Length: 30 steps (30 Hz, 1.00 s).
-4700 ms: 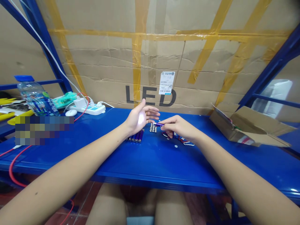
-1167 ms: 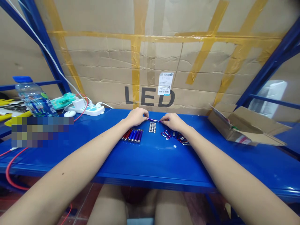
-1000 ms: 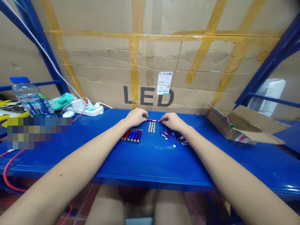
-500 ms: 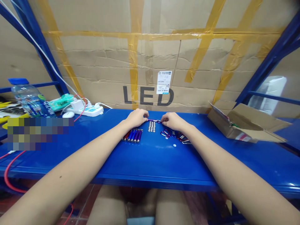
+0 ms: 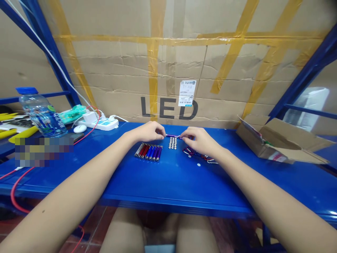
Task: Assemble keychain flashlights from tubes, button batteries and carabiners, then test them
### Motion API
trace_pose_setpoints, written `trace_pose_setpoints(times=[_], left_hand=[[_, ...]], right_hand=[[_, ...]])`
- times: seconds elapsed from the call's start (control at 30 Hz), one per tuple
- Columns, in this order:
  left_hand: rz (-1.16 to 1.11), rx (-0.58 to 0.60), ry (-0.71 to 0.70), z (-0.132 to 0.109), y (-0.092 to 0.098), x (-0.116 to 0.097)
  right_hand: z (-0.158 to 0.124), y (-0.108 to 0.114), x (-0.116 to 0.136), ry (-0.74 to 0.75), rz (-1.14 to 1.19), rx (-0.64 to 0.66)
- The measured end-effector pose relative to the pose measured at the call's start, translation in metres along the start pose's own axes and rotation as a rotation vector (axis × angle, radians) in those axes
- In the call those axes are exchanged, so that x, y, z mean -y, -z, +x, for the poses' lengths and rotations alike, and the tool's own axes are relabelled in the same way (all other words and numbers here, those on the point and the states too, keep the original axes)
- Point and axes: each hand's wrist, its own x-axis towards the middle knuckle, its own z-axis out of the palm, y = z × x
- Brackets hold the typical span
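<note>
A slim purple mini flashlight (image 5: 172, 135) lies crosswise between my two hands, above the rows of button cells (image 5: 172, 143). My left hand (image 5: 150, 132) has its thumb and fingers pinched at the flashlight's left end. At the other end, my right hand (image 5: 199, 139) pinches the tip, where a small metal part shows. Several mini flashlights (image 5: 149, 152) in silver, red, blue and purple lie side by side near my left wrist. Coloured carabiners (image 5: 188, 151) sit in a loose group, partly hidden under my right hand. Small white discs (image 5: 198, 164) lie near them.
An open cardboard box (image 5: 265, 144) stands at the right. On the left are a water bottle (image 5: 43, 116), a power strip (image 5: 105, 123), and a red cable (image 5: 19, 188). A large taped carton (image 5: 118, 70) walls off the back of the blue table (image 5: 163, 182).
The view has swung slightly left. My left hand and forearm have shifted left relative to the table, uncovering more of the flashlight row. My right hand still pinches the flashlight's right end.
</note>
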Motion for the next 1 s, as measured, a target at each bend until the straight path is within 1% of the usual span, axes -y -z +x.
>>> trace_pose_setpoints(times=[0.07,0.13,0.17,0.23,0.33,0.5,0.73,1.0], left_hand=[[-0.034,0.057,0.003,-0.006,0.004,-0.004],[-0.047,0.103,0.016,-0.008,0.005,-0.007],[-0.049,0.118,0.021,-0.008,0.004,-0.008],[-0.056,0.130,0.024,-0.008,0.003,-0.009],[-0.071,0.124,0.015,-0.007,0.000,-0.007],[-0.090,0.133,-0.005,-0.007,-0.004,-0.005],[-0.056,0.143,0.001,-0.005,-0.006,-0.008],[-0.051,0.167,0.007,-0.003,-0.006,-0.010]], right_hand=[[-0.005,-0.003,0.026,0.080,0.097,0.020],[-0.008,-0.009,0.048,0.144,0.136,0.108],[-0.009,-0.012,0.055,0.177,0.146,0.152],[-0.009,-0.018,0.064,0.197,0.149,0.193],[-0.009,-0.023,0.064,0.185,0.140,0.225],[-0.011,-0.026,0.061,0.180,0.123,0.277],[-0.011,-0.030,0.060,0.200,0.064,0.275],[-0.011,-0.026,0.064,0.186,-0.007,0.266]])
